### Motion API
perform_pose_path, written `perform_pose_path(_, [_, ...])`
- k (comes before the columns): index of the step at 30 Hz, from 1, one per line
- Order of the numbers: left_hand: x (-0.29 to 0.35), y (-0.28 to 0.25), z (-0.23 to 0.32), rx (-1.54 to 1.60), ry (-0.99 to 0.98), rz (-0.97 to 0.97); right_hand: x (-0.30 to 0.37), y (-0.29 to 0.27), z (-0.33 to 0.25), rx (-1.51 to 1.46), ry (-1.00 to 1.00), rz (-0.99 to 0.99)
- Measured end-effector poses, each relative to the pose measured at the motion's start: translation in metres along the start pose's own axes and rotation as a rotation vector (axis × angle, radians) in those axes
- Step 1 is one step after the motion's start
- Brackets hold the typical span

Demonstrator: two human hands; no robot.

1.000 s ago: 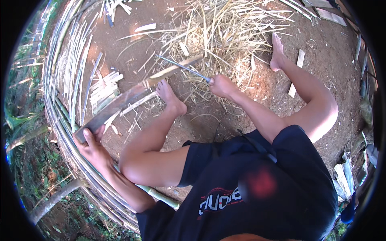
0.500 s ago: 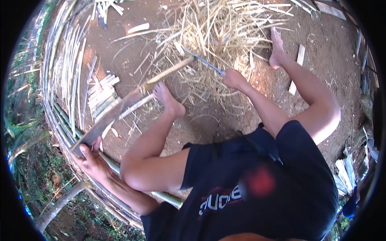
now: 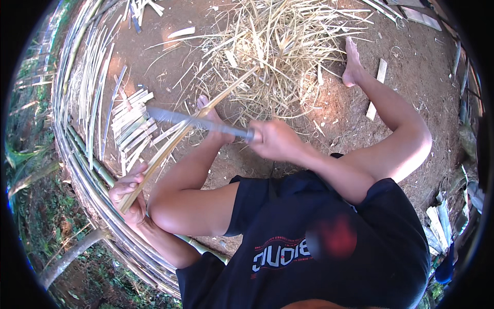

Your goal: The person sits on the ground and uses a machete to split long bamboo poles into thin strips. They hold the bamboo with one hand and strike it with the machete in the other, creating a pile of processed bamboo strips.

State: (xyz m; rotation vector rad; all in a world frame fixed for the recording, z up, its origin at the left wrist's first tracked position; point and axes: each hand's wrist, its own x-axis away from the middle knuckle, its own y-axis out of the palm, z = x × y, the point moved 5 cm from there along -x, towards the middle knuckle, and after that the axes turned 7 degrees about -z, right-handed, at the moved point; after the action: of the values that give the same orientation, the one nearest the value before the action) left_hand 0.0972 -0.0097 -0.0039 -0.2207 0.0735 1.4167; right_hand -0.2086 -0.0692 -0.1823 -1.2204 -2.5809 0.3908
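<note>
My left hand (image 3: 129,193) is closed around the near end of a long bamboo strip (image 3: 226,92), with the fingers curled over it. The strip slants away to the right, over my left foot, and its far end is above the pile of shavings. My right hand (image 3: 275,140) grips the handle of a long-bladed knife (image 3: 221,127). The blade points left and crosses the strip around its middle, slightly blurred. Whether the edge touches the strip, I cannot tell.
Pale shavings (image 3: 278,46) are heaped between my bare feet. Short split pieces (image 3: 135,121) are stacked at left, beside long thin strips (image 3: 95,98). Bamboo poles (image 3: 103,175) curve along the left edge. A flat piece (image 3: 378,87) lies near my right leg.
My right hand has drawn the knife back toward me, and its blade has swung from the shavings to cross the strip. The strip looks turned, its pale face now showing. My left hand shifted slightly right.
</note>
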Motion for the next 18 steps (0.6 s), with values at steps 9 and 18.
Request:
perform_pose_path(9, [-0.017, 0.02, -0.004, -0.126, 0.06, -0.074, 0.005, -0.016, 0.122, -0.03, 0.697, -0.096])
perform_pose_path(18, [-0.018, -0.001, -0.016, -0.032, 0.031, -0.069, -0.006, -0.009, 0.201, -0.041, 0.689, -0.055])
